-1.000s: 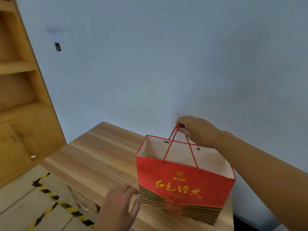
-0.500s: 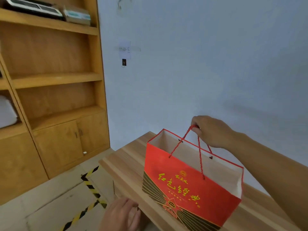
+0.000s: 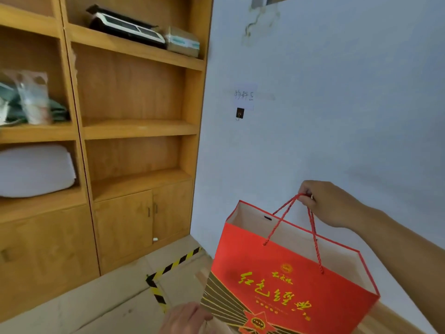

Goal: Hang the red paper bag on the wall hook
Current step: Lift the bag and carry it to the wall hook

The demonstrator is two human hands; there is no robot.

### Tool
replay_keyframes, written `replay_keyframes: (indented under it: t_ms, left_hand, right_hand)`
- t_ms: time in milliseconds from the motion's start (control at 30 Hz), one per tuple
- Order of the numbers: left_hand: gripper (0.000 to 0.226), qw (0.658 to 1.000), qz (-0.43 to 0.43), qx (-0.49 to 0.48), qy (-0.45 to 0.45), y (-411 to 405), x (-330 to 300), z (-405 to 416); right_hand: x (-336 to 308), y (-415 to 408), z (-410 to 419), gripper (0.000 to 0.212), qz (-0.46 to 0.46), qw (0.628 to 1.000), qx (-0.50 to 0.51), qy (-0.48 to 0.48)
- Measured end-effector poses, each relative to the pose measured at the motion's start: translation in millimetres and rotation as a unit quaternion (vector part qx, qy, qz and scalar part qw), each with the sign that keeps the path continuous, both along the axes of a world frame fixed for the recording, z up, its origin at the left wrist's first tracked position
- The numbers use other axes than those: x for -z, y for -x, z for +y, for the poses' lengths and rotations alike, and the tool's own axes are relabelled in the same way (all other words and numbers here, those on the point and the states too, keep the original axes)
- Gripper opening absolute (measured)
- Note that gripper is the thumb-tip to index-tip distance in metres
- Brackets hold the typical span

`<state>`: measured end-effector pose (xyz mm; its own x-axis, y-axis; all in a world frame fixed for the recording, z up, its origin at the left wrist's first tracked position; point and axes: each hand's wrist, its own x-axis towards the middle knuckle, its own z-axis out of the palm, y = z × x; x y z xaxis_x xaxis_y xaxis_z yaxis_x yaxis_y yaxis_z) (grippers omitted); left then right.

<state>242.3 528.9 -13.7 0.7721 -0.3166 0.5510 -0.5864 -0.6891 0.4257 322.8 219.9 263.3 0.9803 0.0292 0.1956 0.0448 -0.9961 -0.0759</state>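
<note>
At the bottom edge the left hand sits by the red paper bag's lower corner, its fingers out of sight, so I cannot tell their state. The right hand pinches the rope handles, bag aloft. Farther off, the wall hook hangs bare beside the wooden shelves.

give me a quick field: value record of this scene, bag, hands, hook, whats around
bag: red paper bag, open top, held in the air by its rope handles
right hand: right hand, fingers closed on the handles
left hand: left hand, low, by the bag's lower corner; contact unclear
hook: wall hook, bare, up and left of the bag, under a paper note
surroundings: wooden shelving at left
task state: bag not yet hung
</note>
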Motion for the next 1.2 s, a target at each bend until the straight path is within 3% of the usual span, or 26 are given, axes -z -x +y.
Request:
replay_keyframes:
  t_ms: [600,867,1200]
  left_hand:
    - [0.018,0.997,0.022,-0.006,-0.07,-284,-59,78]
    - [0.02,0.999,-0.007,0.008,-0.051,-409,-91,97]
    - [0.026,0.995,0.005,0.08,-0.065,-588,-86,167]
  right_hand:
    - [34,-298,109,0.017,-0.03,0.996,-0.076,-0.041]
    - [30,-413,156,0.016,-0.044,0.997,-0.065,-0.012]
    - [37,-552,217,0.017,-0.078,0.997,0.015,0.02]
